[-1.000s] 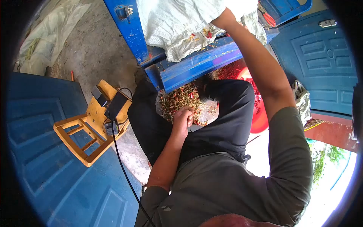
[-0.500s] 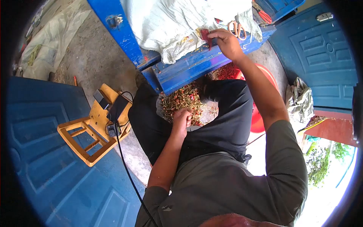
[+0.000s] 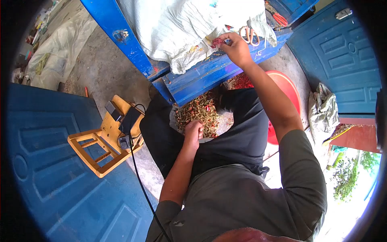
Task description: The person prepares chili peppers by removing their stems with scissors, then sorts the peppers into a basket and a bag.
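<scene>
My right hand (image 3: pixel 235 46) is closed, its fingers pinching dark-red dried chilies (image 3: pixel 218 42) at the front edge of a white woven sack (image 3: pixel 173 32). The sack lies over a blue wooden bench (image 3: pixel 209 76). Beside that hand are orange-handled scissors (image 3: pixel 252 36). My left hand (image 3: pixel 194 130) is curled into a fist between my knees, over a heap of chili stems and red bits (image 3: pixel 196 111). What its fingers hold, if anything, is hidden.
A red plastic basin (image 3: pixel 288 90) stands right of my leg, with red chili pieces (image 3: pixel 240 81) under the bench. More red-handled scissors (image 3: pixel 278 18) lie at the back. A wooden chair (image 3: pixel 105 141) carrying black devices and a cable is at left. Blue door panels (image 3: pixel 338 60) flank both sides.
My right hand has shifted slightly left, and the red chilies now look bunched up instead of hanging down. The left fist stays over the stems. The whole view has shifted slightly.
</scene>
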`<state>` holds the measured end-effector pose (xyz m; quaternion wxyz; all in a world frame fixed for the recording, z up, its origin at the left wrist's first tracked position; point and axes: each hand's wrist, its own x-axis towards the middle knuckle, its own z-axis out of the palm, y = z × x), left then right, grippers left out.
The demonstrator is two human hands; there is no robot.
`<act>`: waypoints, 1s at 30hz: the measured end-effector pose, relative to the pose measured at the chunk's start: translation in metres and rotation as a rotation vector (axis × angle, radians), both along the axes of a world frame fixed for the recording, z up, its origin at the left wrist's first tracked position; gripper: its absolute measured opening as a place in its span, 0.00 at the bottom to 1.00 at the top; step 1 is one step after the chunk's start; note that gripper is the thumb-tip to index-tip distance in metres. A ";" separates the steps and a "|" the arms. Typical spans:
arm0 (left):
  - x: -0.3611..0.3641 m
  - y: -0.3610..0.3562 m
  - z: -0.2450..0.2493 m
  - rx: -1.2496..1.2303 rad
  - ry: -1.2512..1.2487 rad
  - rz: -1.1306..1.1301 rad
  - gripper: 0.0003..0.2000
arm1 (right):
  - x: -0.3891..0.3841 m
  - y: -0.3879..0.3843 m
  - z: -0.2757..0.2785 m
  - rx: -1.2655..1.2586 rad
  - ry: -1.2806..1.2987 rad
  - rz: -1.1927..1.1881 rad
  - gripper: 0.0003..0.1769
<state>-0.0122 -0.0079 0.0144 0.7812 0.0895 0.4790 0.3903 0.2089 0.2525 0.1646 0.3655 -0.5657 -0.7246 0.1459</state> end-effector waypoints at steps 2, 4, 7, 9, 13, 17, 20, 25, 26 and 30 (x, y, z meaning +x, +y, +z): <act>0.003 0.002 0.002 -0.004 -0.003 -0.012 0.04 | 0.000 -0.016 0.009 -0.077 0.242 0.012 0.13; 0.005 0.002 0.002 -0.010 -0.005 -0.027 0.04 | 0.005 -0.025 0.009 -0.072 0.287 0.002 0.14; 0.005 0.003 -0.001 -0.001 -0.013 -0.051 0.04 | 0.010 -0.045 0.017 -0.136 0.382 -0.055 0.13; 0.006 0.002 0.001 0.017 -0.049 -0.034 0.03 | 0.018 -0.055 0.014 -0.041 0.510 -0.041 0.18; 0.007 0.002 0.006 0.017 -0.031 -0.031 0.03 | 0.072 -0.089 0.008 0.154 0.085 -0.139 0.23; 0.007 0.001 0.003 0.011 -0.037 -0.031 0.04 | 0.184 -0.140 -0.044 -0.217 -0.531 -0.505 0.20; 0.014 0.004 0.005 0.014 -0.074 -0.057 0.04 | 0.194 -0.149 -0.047 -0.252 -0.537 -0.484 0.21; 0.018 0.003 -0.004 0.024 -0.088 -0.081 0.04 | 0.072 -0.049 0.009 -0.178 -0.140 -0.031 0.23; 0.015 0.003 -0.005 0.014 -0.071 -0.088 0.04 | 0.040 -0.029 0.027 -0.193 -0.159 0.051 0.26; 0.003 -0.003 0.002 -0.011 -0.003 -0.010 0.04 | -0.080 0.051 0.107 -0.435 -0.538 0.136 0.40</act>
